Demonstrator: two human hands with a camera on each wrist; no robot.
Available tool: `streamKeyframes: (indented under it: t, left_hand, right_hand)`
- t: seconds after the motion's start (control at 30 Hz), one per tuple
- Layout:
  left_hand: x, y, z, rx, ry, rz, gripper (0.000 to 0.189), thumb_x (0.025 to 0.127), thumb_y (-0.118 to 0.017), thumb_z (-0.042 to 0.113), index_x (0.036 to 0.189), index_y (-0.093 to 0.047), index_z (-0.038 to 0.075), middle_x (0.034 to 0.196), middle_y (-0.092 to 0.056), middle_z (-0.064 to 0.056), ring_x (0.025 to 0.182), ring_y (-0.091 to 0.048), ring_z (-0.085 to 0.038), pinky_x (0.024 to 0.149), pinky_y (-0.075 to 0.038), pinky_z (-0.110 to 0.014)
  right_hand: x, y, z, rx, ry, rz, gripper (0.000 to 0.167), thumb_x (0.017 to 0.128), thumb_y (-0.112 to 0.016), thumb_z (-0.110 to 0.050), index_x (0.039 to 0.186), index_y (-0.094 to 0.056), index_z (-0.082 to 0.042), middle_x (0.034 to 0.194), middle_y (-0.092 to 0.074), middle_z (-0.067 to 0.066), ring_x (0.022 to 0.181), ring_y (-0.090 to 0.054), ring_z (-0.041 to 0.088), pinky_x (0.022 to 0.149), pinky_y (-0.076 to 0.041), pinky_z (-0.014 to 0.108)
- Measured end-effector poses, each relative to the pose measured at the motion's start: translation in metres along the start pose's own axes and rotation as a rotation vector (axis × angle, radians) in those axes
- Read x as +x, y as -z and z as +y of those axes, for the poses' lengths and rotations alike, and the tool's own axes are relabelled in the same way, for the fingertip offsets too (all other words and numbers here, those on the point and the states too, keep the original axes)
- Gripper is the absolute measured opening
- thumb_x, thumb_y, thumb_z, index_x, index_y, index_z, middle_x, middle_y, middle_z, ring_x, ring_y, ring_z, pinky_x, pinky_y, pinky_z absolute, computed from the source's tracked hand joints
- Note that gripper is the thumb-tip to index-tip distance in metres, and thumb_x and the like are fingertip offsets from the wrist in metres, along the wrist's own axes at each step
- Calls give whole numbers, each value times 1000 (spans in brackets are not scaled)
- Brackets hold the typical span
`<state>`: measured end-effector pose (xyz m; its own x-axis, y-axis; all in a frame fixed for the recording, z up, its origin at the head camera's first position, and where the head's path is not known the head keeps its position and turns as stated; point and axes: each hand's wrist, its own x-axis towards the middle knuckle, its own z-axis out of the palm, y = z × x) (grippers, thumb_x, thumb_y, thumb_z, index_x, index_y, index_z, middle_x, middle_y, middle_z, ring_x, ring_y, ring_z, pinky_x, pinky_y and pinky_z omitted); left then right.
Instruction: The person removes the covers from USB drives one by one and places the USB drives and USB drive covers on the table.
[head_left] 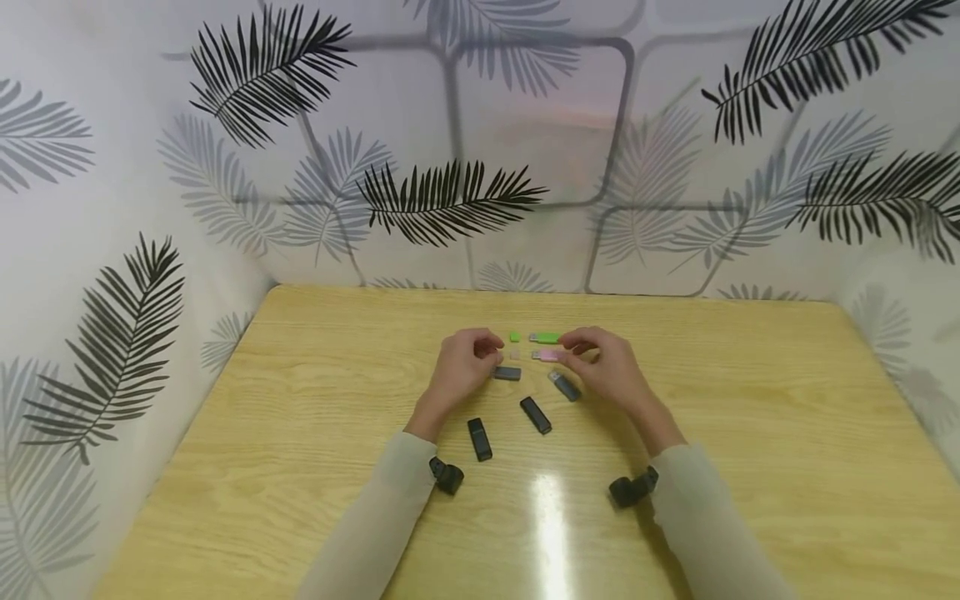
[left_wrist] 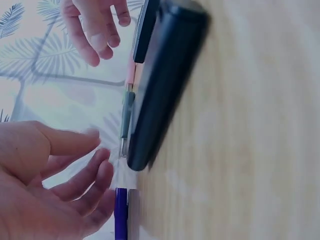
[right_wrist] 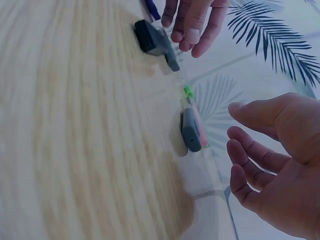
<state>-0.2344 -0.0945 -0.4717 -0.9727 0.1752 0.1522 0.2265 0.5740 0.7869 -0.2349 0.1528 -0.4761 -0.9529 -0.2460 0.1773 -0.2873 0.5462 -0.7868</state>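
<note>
My left hand [head_left: 469, 360] hovers with loosely bent fingers beside a green cap [head_left: 514, 337], a pale pink cap [head_left: 514, 355] and a grey cap [head_left: 507, 374]. The left wrist view shows nothing between its thumb and fingers. Across from it, my right hand [head_left: 606, 367] has its fingertips by the tail ends of a green USB stick [head_left: 546, 338] and a pink USB stick [head_left: 549, 356]. In the right wrist view its thumb and fingers are apart, holding nothing. An uncapped grey USB stick [head_left: 566, 386] lies slanted just below, metal plug showing.
Two black USB sticks [head_left: 536, 415] [head_left: 480, 439] lie nearer on the wooden table [head_left: 300, 433]. A narrow purple item [left_wrist: 121, 212] shows below the left fingers in the left wrist view. A leaf-patterned wall covering [head_left: 517, 242] rises behind the table.
</note>
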Motion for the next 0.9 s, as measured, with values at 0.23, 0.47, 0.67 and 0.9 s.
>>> streamKeyframes:
  t: [0.23,0.47,0.67,0.9]
  left_hand:
    - [-7,8,3,45,37,-72,14,95,-73,4,109,-76,1,105,-73,-11,96,-68,-26,86,-57,-42]
    - [-8,7,1,97,72,-134,18,92,-76,2,110,-76,2,104,-73,-9,95,-66,-25,84,-57,-40]
    - [-8,5,-1,162,62,-151,10,91,-77,2,100,-77,5,93,-70,-6,83,-62,-21,75,-55,-37]
    - [-13,7,4,195,45,-144,11,89,-80,4,99,-77,8,92,-72,-3,81,-63,-17,75,-55,-35]
  right_hand:
    - [-12,-1,-2,30,19,57,27,97,-74,-14,121,-70,0,110,-71,14,101,-66,29,82,-58,44]
    - [-20,-5,-3,61,38,91,27,95,-74,-7,121,-70,1,108,-72,14,98,-68,28,79,-58,42]
    - [-25,-9,-9,114,78,84,29,92,-77,-5,119,-70,2,110,-71,17,98,-68,29,83,-59,47]
    - [-28,-14,-21,141,131,56,30,93,-76,-4,120,-69,2,116,-70,18,101,-67,31,87,-58,51]
